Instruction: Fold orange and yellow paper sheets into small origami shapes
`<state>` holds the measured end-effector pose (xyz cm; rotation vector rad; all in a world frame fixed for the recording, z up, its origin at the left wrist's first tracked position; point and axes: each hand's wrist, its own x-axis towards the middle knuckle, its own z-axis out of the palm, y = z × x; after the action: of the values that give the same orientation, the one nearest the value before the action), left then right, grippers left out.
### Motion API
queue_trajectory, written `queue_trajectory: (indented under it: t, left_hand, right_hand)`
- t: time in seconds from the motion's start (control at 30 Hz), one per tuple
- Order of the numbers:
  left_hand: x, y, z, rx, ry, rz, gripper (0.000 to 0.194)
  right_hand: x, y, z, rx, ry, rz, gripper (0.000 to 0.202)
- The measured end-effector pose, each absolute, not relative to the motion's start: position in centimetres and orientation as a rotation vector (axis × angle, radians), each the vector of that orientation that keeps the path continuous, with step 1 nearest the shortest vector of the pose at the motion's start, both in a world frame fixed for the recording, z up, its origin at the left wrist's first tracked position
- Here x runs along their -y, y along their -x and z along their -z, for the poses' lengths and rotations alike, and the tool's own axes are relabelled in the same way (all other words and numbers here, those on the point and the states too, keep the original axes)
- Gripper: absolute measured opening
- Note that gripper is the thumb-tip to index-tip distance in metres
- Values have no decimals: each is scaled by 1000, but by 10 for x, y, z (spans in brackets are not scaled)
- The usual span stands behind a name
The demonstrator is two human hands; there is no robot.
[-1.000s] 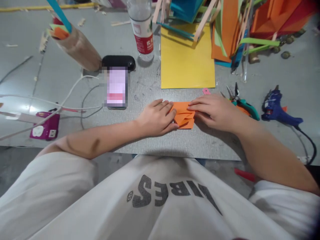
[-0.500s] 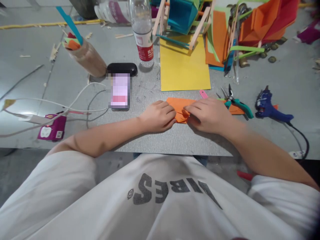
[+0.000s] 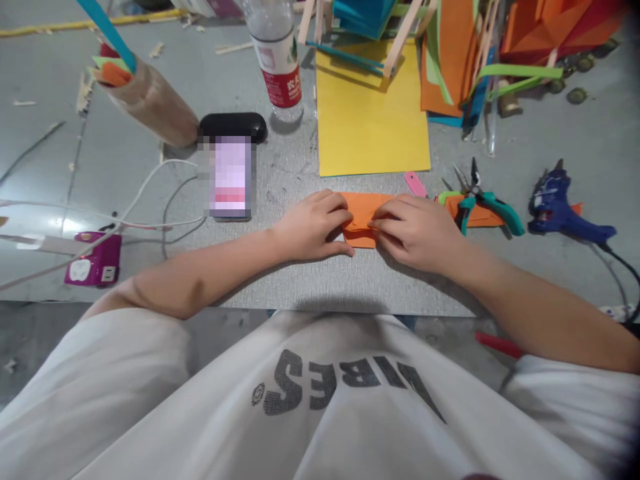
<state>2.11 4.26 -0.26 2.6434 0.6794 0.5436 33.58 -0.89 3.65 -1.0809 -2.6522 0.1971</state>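
Note:
An orange sheet of paper [image 3: 361, 205] with a folded flap lies on the table near its front edge, between my two hands. My left hand [image 3: 317, 227] grips its left side, fingers bent over the top and the thumb low by the near corner. At the right, my right hand [image 3: 415, 230] pinches the flap's edge with its fingertips; part of the paper is hidden under it. Just beyond the right hand lies a small pink piece [image 3: 415, 184]. Teal-handled pliers [image 3: 477, 193] rest on orange and green paper scraps to the right.
A blue glue gun [image 3: 563, 207] with a black cord lies at the right. Yellow paper [image 3: 373, 127] and a plastic bottle [image 3: 280, 73] stand further back. On the left are a phone [image 3: 233, 177], a black case [image 3: 235, 127], white cables and a purple adapter [image 3: 95, 260].
The orange paper's flap now lies straighter and flatter across the sheet. My left thumb has spread away from the fingers. The view has shifted slightly.

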Motion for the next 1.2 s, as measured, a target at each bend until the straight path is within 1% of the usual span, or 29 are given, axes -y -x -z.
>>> queue_trajectory:
  t: [0.07, 0.1, 0.2, 0.23, 0.27, 0.37, 0.4, 0.5, 0.67, 0.83, 1.03, 1.2]
  left_hand:
    - [-43, -21, 2, -700, -2591, -571, 63]
    - [-43, -21, 1, -707, -2561, -574, 62]
    - [-44, -21, -2, -715, -2486, -566, 69]
    - [-44, -22, -3, -726, -2472, -569, 66]
    - [-43, -22, -3, -741, -2467, -582, 58]
    - [-41, -23, -5, -807, -2474, -615, 25]
    - [-40, -24, -5, -827, -2477, -622, 22]
    - [-40, -24, -4, -865, -2462, -627, 22]
    - [-39, -27, -4, -902, -2359, -664, 19]
    - [-40, -34, -10, -1104, -2267, -648, 17]
    - [-41, -42, -19, -1237, -2200, -560, 16]
    - [-41, -46, -21, -1303, -2161, -514, 20]
  right_hand:
    - [6, -336, -36, 2617, 1107, -280, 35]
    - [5, -335, -36, 2604, 1120, -299, 35]
    - [3, -333, -34, 2589, 1158, -310, 39]
    - [3, -332, -33, 2588, 1175, -314, 40]
    - [3, -332, -33, 2584, 1195, -318, 40]
    - [2, -332, -31, 2570, 1254, -337, 41]
    - [1, -332, -30, 2564, 1267, -337, 42]
    - [0, -333, -28, 2558, 1276, -345, 43]
    - [-1, -331, -29, 2555, 1279, -390, 38]
    - [0, -327, -30, 2440, 1424, -498, 31]
    - [1, -319, -30, 2302, 1665, -536, 40]
    - [2, -312, -26, 2257, 1765, -472, 38]
